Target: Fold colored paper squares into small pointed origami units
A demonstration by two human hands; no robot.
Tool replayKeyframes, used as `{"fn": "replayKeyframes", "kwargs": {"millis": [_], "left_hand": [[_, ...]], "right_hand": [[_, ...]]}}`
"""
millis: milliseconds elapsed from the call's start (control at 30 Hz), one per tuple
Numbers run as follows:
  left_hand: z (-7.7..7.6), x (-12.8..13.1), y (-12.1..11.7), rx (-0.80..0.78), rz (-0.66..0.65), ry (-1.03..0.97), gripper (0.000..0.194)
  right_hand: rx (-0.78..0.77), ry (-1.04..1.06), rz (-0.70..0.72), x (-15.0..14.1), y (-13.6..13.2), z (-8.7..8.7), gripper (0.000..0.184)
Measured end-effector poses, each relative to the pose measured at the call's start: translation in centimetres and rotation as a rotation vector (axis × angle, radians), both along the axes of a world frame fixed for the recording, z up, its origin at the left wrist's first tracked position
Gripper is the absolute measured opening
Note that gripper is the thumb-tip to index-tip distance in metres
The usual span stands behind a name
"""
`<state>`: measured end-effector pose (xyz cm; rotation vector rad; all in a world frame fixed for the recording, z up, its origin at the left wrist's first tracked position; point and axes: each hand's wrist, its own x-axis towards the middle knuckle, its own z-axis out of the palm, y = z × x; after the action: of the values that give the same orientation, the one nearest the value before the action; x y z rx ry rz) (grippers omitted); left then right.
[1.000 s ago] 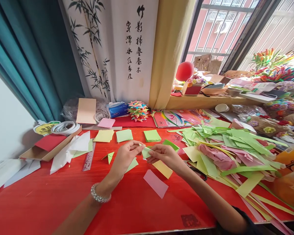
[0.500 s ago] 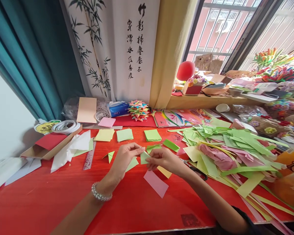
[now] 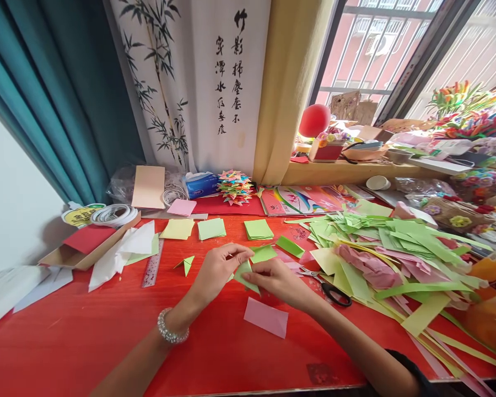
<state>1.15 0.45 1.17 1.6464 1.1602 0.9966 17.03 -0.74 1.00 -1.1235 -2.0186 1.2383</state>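
- Green paper (image 3: 243, 270): between both hands, just beyond the pink sheet (image 3: 266, 318), which lies flat on the red table (image 3: 215, 353).
- Left hand (image 3: 219, 270): thumb and fingers pinching the green paper's upper end.
- Right hand (image 3: 276, 280): thumb and fingers pinching the same paper's right edge.
- Folded green piece (image 3: 186, 265): beyond the pink sheet and well to its left.
- Scissors (image 3: 324, 286): near, beyond the pink sheet to its right.
- Paper scraps (image 3: 400, 237): heaped farther right of the pink sheet.
- Yellow stack (image 3: 177, 229): well beyond the pink sheet, leftward.
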Motion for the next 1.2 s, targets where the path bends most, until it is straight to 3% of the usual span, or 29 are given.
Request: {"fn": "replayKeyframes", "kwargs": {"millis": [100,267,500,700,867,1033,1200], "left_hand": [[0.1,0.0,0.0,-0.015,0.022,-0.024,0.026],[-0.1,-0.1,0.1,0.038,-0.015,0.011,0.018],[-0.1,-0.1,0.3,-0.126,-0.026,-0.191,0.021],[-0.2,-0.2,0.4,-0.077,-0.011,-0.053,0.026],[-0.1,0.0,0.3,-0.083,-0.042,-0.058,0.026],[0.0,-0.2,0.4,-0.049,0.003,-0.027,0.028],[-0.1,-0.2,0.3,-0.011,0.035,-0.025,0.027]], "right_hand": [[0.013,0.059,-0.055,0.1,0.3,-0.1,0.039],[0.020,0.061,-0.065,0.0,0.5,-0.4,0.034],[0.070,0.146,-0.187,0.0,0.7,-0.7,0.039],[-0.098,0.239,-0.172,-0.1,0.5,-0.4,0.030],[-0.063,0.373,-0.245,0.0,0.4,-0.1,0.029],[-0.132,0.353,-0.234,0.2,0.7,0.3,0.027],[0.010,0.399,-0.284,0.4,0.6,0.1,0.026]]}}
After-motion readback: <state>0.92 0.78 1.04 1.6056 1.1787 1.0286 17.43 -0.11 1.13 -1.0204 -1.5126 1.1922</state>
